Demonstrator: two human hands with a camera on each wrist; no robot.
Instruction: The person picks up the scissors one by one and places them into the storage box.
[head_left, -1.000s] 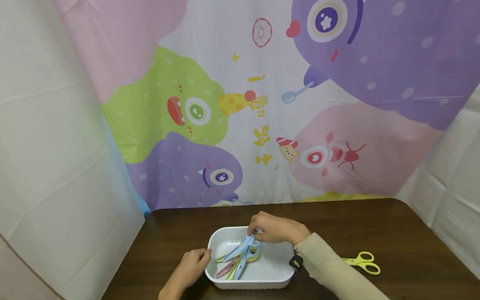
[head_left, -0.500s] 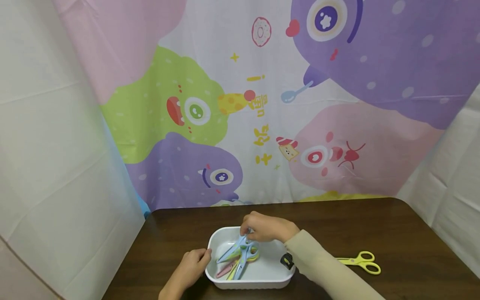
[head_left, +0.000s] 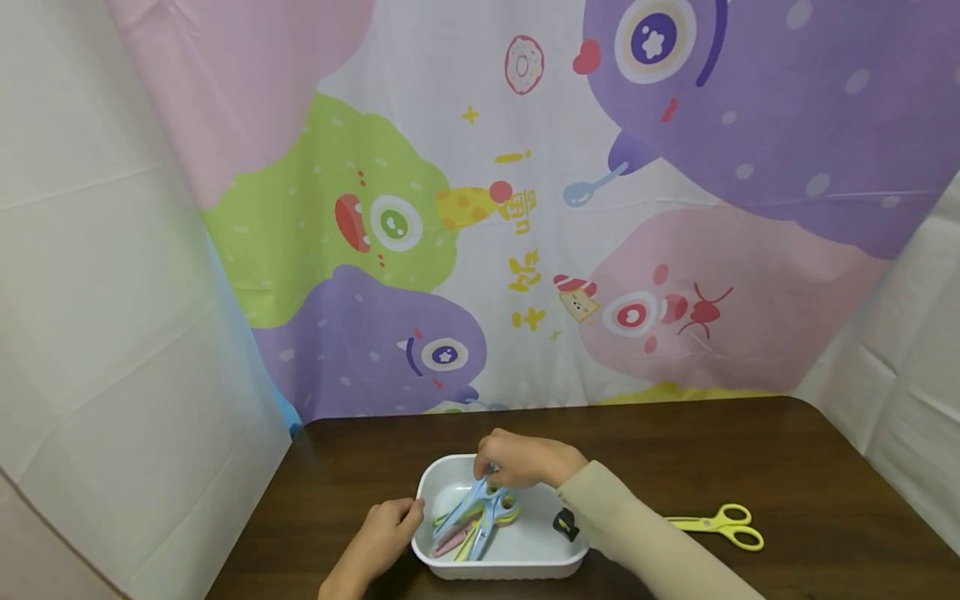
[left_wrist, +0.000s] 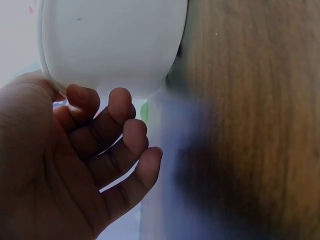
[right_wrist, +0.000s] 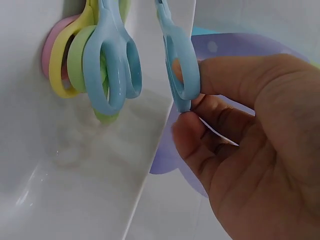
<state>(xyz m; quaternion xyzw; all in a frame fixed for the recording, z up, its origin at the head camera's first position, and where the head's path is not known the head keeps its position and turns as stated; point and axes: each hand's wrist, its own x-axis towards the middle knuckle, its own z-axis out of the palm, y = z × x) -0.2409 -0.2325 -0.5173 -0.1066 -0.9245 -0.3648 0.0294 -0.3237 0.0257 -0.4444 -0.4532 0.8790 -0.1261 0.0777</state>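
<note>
My right hand (head_left: 525, 460) is over the far side of a white plastic basin (head_left: 510, 572). It pinches one handle loop of a pair of light blue scissors (right_wrist: 190, 65), whose blades slant down to the left among other scissors. Beneath lies a heap of scissors in the basin: another blue pair (right_wrist: 111, 65), a yellow pair (right_wrist: 58, 62), a green pair (right_wrist: 80, 65) and a pink pair (head_left: 450, 540), partly covered. At the basin's left end, my left hand (head_left: 384, 535) holds the rim, thumb over the edge and curled fingers against the outer wall in the left wrist view.
Yellow scissors (head_left: 726, 527) lie on the dark wooden table (head_left: 817, 475) to the right, their blades partly hidden by my right sleeve (head_left: 652, 529). A cartoon-printed curtain (head_left: 525, 367) hangs behind the table, with white cloth (head_left: 142, 317) at both sides.
My right hand has moved left along the basin's far side, bringing the held blue scissors with it. My left hand has stayed at the rim.
</note>
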